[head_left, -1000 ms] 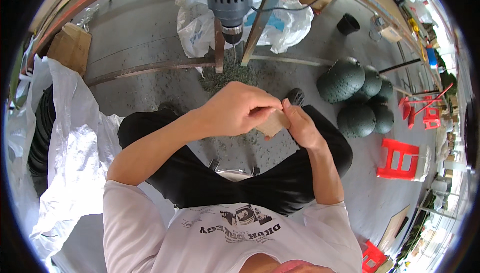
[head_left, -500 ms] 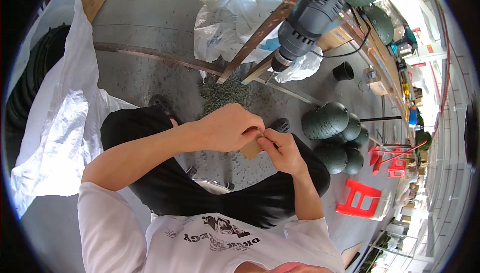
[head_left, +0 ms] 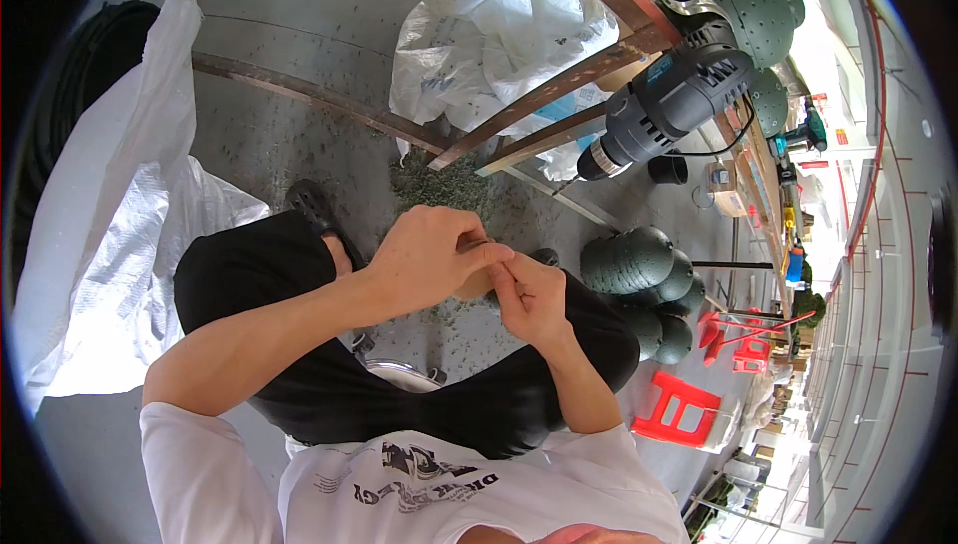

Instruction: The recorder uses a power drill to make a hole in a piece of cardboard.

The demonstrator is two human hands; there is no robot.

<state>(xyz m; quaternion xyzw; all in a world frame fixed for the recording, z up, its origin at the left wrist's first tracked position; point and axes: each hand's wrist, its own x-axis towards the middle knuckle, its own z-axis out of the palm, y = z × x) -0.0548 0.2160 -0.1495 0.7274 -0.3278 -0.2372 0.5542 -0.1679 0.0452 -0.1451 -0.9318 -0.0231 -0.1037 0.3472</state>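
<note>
My left hand [head_left: 424, 257] and my right hand [head_left: 534, 296] meet in front of my knees, fingertips pinched together. Between them shows part of a small tan piece [head_left: 475, 286], like paper or thin card, mostly covered by my fingers. Both hands are closed on it; exactly how each finger grips it is hidden. Ahead and to the right, a dark grey power drill [head_left: 669, 95] is fixed at the bench frame, its chuck and bit pointing down to the left. Green shavings [head_left: 439, 180] lie on the floor beyond my hands.
A rusty metal frame [head_left: 559, 95] crosses ahead, with a white plastic sack [head_left: 489, 35] behind it. Dark green perforated domes [head_left: 629, 263] are stacked at right, near a red stool [head_left: 679, 409]. White sheeting [head_left: 125, 245] drapes at left. A round metal-rimmed seat [head_left: 404, 374] shows below me.
My hands have shifted slightly left and closer together, covering more of the tan piece. The view has turned, so the drill and domes appear displaced.
</note>
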